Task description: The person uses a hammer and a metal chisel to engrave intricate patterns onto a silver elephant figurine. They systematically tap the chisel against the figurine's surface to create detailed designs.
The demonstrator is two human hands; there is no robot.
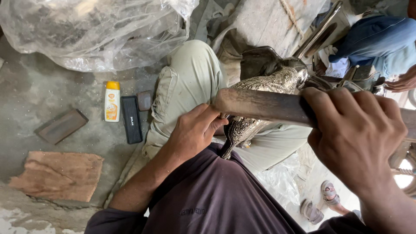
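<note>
The floor (39,86) is bare grey concrete, and the person sits low over it with one knee drawn up. Along its far edge, at the upper left, lies a large clear plastic bag (95,30), crumpled and full.

Across the lap rests an ornate metal vessel (260,102), silver-grey and covered with fine embossed pattern, its smooth dark neck pointing away from the body and its lower end near the dark shirt. A long worn tool (264,106), flat like a file and brown with use, lies crosswise on top of the vessel and touches its patterned flank.

The right hand (355,134) has its grip closed round the near end of the tool, fingers wrapped over it. The left hand (195,130) has its grip pinched on the tool's far tip, thumb and fingers pressing it down against the metal.

Judged from this, the patterning is already all over the visible side, and the surface work with the tool is in progress; how much of the hidden side is finished cannot be told.

On the floor to the left lie a piece of brown cardboard (58,175), a dark flat block (60,125), a black case (131,119) and a small white bottle with a yellow cap (112,102). Another person's hand (401,82) shows at the right edge.
</note>
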